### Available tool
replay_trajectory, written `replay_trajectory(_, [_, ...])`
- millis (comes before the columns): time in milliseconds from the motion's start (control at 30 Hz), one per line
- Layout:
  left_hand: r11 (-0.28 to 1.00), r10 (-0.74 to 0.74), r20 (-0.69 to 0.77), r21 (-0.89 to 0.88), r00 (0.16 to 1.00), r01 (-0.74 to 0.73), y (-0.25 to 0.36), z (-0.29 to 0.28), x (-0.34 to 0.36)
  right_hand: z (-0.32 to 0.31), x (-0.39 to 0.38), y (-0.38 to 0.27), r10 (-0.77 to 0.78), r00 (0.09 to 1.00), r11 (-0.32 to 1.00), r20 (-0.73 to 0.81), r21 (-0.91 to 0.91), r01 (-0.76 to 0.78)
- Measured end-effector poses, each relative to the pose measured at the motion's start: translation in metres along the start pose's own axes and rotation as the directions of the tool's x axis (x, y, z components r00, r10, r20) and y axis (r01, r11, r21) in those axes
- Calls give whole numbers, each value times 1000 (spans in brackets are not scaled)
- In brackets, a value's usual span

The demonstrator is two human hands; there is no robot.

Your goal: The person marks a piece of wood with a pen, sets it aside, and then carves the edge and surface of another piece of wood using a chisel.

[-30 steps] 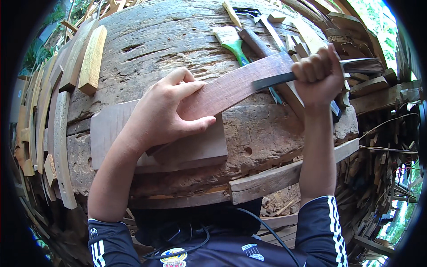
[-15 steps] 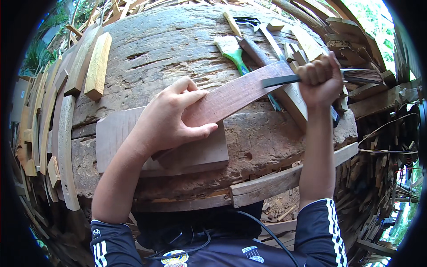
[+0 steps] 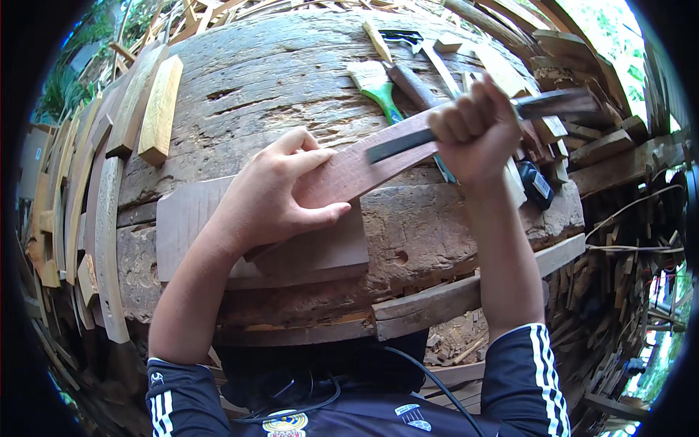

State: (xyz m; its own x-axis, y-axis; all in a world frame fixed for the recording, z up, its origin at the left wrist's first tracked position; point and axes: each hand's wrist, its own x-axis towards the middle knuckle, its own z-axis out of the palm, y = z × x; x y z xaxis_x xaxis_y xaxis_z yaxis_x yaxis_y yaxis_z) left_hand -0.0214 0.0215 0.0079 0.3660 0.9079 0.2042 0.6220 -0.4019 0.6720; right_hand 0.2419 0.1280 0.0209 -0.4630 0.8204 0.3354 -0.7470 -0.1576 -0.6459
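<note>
My left hand (image 3: 273, 193) grips a reddish wooden board (image 3: 349, 171), its thumb along the near edge and its fingers over the far edge. The board slants up to the right, its lower end lying over a wider brown plank (image 3: 193, 215) on the workbench. My right hand (image 3: 477, 131) is a fist around the middle of a long, flat, dark metal tool (image 3: 400, 146) that looks like a file. Its squared end lies over the board's upper face; whether it touches cannot be made out. The other end, blurred, sticks out to the right of my fist.
The weathered workbench (image 3: 255, 80) has cracks and holes. Beyond the board lie a green-handled brush (image 3: 375, 84), a hammer-like tool (image 3: 408, 35) and wood offcuts. A black object (image 3: 535, 186) sits at the right. Wood strips (image 3: 160, 109) line the left side.
My right hand has moved left and slightly toward me, carrying the metal tool further down the board. The black object at the right is more exposed. My left hand and the board have barely shifted.
</note>
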Motion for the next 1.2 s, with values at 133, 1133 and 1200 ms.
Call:
replay_trajectory(133, [1000,-1,-33,23,999,2,-7,-2,-6,0,7,1,-16,1000,999,-24,-40,15])
replay_trajectory(1133, [999,29,-20,42,999,-28,0,0,1,-32,-4,-63,-109,983,994,-150,-37,105])
replay_trajectory(1200, [1000,10,-19,24,1000,-10,3,-1,1,-37,-7,-58,-169,980,984,-106,-68,162])
